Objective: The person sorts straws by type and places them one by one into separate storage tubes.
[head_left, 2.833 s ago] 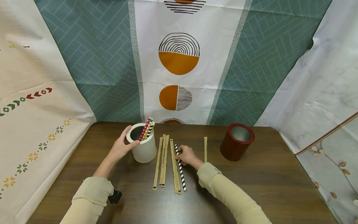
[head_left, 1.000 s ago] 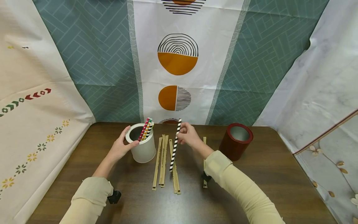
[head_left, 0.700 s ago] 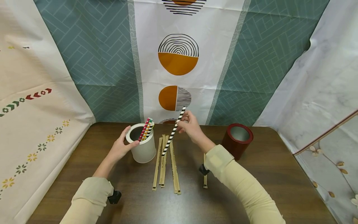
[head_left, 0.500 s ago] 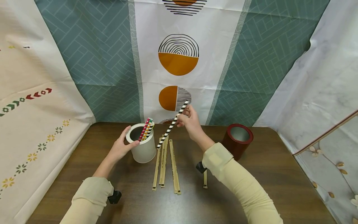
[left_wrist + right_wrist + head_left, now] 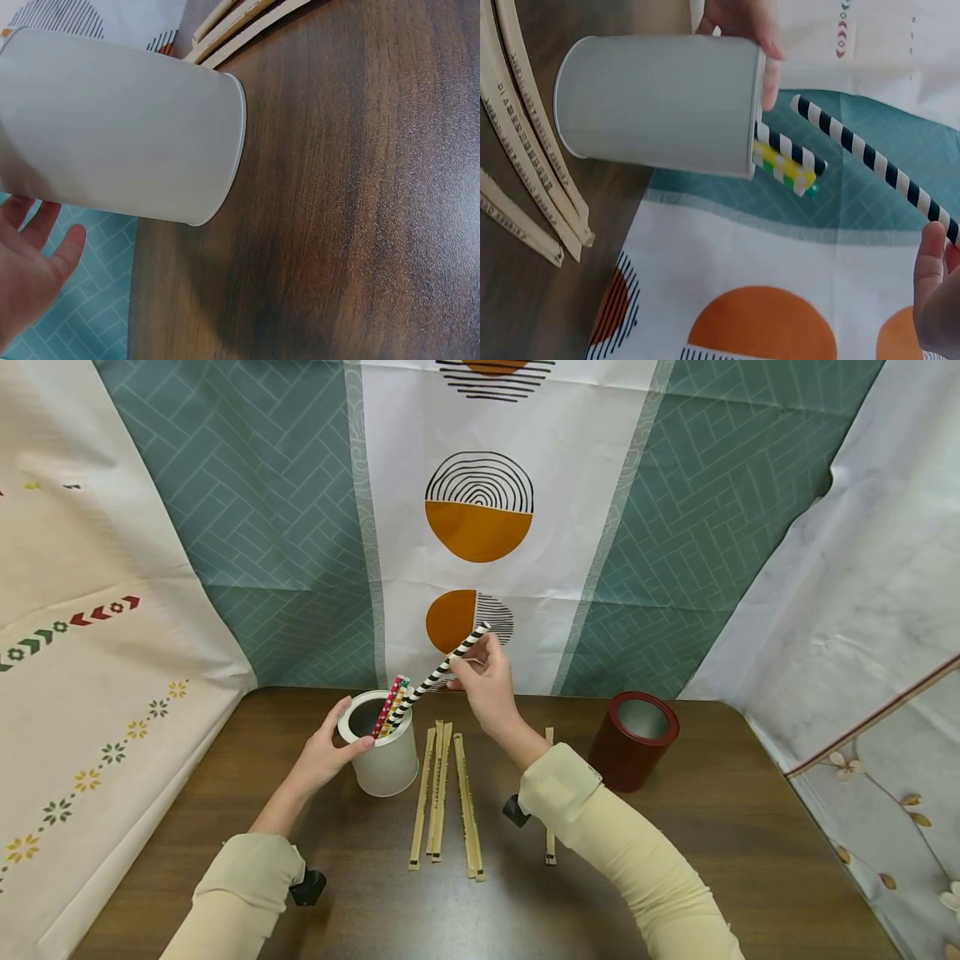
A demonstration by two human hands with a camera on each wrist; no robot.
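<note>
In the head view my left hand holds the rim and side of a white can, thumb at the front of the rim. Several patterned paper straws stand in it, leaning right. My right hand pinches a black-and-white striped paper straw near its upper end, slanted down to the left. Its lower end overlaps the straws in the can in the head view. From the right wrist, the held straw's lower end shows beyond the can's mouth, apart from the rim.
Several thin tan paper-sleeved sticks with printed lettering lie right of the white can. Another tan stick lies partly behind the right forearm. A dark red can stands at the table's right. Patterned cloth hangs behind.
My right hand has lifted the striped straw off the table, tilted it, and carried it up and left to above the white can. My left hand stays at the can.
</note>
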